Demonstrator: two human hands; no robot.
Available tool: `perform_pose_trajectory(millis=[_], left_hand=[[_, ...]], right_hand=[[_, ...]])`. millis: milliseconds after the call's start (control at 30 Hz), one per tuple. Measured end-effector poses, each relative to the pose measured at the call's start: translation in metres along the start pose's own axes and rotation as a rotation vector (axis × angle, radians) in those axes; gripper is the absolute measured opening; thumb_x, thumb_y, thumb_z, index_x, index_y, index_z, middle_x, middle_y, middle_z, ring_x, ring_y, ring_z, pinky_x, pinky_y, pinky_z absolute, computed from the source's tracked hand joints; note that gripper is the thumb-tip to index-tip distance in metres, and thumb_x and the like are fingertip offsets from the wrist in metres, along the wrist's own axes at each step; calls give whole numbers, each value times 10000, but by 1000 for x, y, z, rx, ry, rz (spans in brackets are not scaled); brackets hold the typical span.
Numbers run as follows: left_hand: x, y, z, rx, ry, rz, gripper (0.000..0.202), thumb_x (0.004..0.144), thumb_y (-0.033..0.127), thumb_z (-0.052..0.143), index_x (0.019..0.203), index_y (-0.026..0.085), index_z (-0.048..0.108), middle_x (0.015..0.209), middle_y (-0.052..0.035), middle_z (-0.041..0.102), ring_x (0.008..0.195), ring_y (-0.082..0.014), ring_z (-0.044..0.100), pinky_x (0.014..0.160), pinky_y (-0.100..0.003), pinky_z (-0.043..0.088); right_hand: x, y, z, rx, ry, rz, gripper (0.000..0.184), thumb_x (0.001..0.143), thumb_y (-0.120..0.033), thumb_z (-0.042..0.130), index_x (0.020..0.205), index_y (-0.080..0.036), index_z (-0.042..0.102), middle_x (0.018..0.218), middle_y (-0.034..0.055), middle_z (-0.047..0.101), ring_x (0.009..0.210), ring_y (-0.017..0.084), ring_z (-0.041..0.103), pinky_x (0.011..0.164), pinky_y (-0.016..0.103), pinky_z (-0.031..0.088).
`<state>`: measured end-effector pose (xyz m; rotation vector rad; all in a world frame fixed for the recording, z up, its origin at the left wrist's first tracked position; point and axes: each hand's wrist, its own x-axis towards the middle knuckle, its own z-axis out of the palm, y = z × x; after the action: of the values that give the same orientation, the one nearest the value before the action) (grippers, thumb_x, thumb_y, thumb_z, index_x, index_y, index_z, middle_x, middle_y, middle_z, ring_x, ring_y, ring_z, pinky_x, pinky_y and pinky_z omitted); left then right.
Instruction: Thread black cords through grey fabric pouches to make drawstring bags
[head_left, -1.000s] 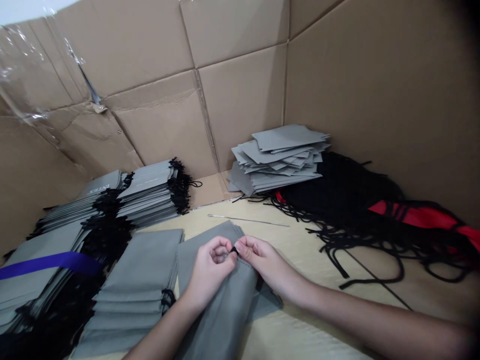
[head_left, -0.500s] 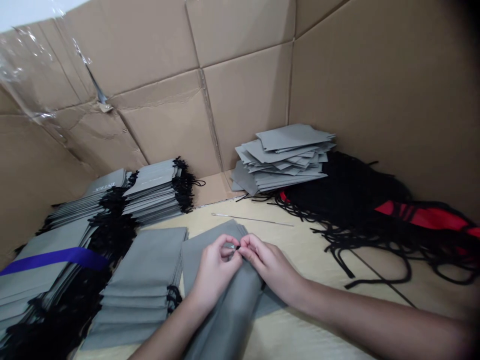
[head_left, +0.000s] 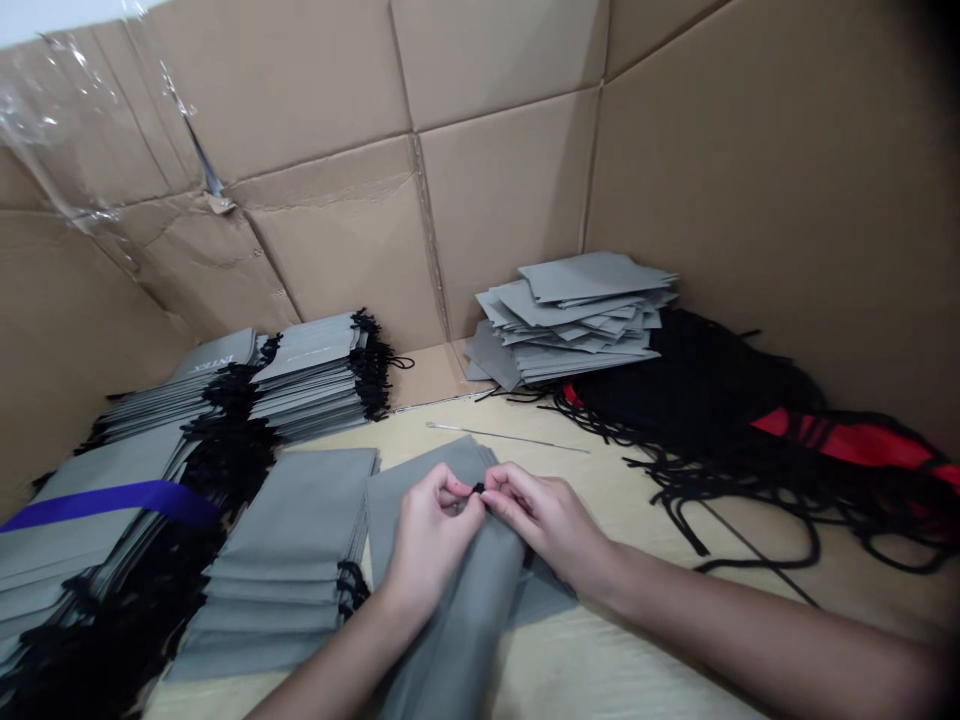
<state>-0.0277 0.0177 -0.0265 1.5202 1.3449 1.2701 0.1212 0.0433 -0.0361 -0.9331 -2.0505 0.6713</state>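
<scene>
A grey fabric pouch (head_left: pixel 457 610) lies on a small pile of the same in front of me. My left hand (head_left: pixel 427 540) and my right hand (head_left: pixel 540 520) meet over its top end. Both pinch a small black cord end (head_left: pixel 478 488) between their fingertips. Fingers of both hands are curled closed. A thin metal threading needle (head_left: pixel 506 434) lies on the table just beyond my hands.
Stacks of grey pouches with black cords (head_left: pixel 315 375) fill the left. One stack carries a purple band (head_left: pixel 112 500). A loose pile of grey pouches (head_left: pixel 577 320) sits at the back. A heap of black cords (head_left: pixel 712 420) and red fabric (head_left: pixel 855 440) lies right. Cardboard walls (head_left: pixel 750 180) surround the table.
Both hands stay pinched together on the cord end over the pouch, with small finger shifts. The view has drifted slightly.
</scene>
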Motion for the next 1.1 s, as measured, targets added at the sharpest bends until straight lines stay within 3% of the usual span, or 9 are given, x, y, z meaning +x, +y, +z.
perform_pose_trajectory(millis=[133,367,500,667,900,1100], left_hand=[[-3,1,-4,100,-51,127,154,759,226,531,660,189,420,608,41,528,581,-100,540,538,-173,380],[-7,3,-12,248,-41,296,111,807,220,506,711,193,458,666,19,609,530,-80,523,504,-160,379],[-7,0,-11,260,-58,326,86,812,206,502,732,194,472,628,24,605,502,-78,514,474,-157,362],[-4,1,-11,251,-119,301,84,813,207,497,732,194,478,625,24,598,496,-78,502,460,-164,341],[-2,2,-15,312,-223,264,84,802,225,507,722,198,502,605,37,569,496,-85,459,489,-187,323],[2,0,-10,160,-279,140,41,813,242,506,824,203,508,738,-2,659,658,-130,599,564,-187,403]], right_hand=[[-2,3,-3,56,-17,-24,162,867,-350,479,859,-212,563,596,-30,525,501,116,446,502,230,312],[-2,-5,-1,502,-11,175,242,848,-423,497,800,-188,533,672,-21,496,624,120,461,558,216,343],[3,-2,1,634,41,217,259,782,-404,600,914,-207,499,717,-29,515,648,116,474,584,211,350],[9,4,-4,581,-55,182,213,766,-378,613,821,-175,575,729,-5,526,674,134,468,603,230,347],[9,4,-6,594,-123,194,231,786,-393,577,727,-176,525,657,-31,475,615,121,427,570,225,315],[7,9,-5,425,-125,207,228,858,-382,464,742,-188,490,694,-23,488,660,132,453,589,223,336]])
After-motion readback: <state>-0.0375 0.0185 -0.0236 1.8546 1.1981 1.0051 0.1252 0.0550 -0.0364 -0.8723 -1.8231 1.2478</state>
